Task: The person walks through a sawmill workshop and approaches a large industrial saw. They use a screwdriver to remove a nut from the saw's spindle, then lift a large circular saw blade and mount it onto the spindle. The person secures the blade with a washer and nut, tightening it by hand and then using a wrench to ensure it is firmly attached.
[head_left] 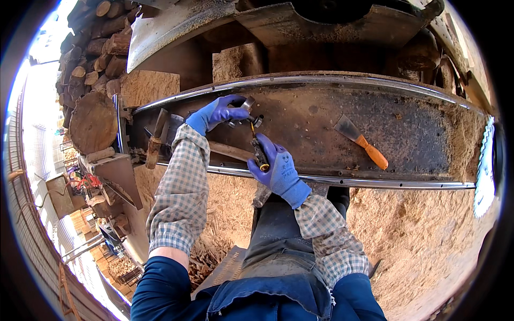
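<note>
Steel fitting (247, 107) on rusty worktop (321, 128) | left hand (219, 113) fingers pinching it | right hand (278, 166) fingers wrapped round screwdriver (258, 147) handle | small, stiff, likely slippery (grip edges) | scraper (361, 142) apart

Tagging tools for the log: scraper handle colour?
Orange, on the scraper lying on the metal bed; head view.
</note>
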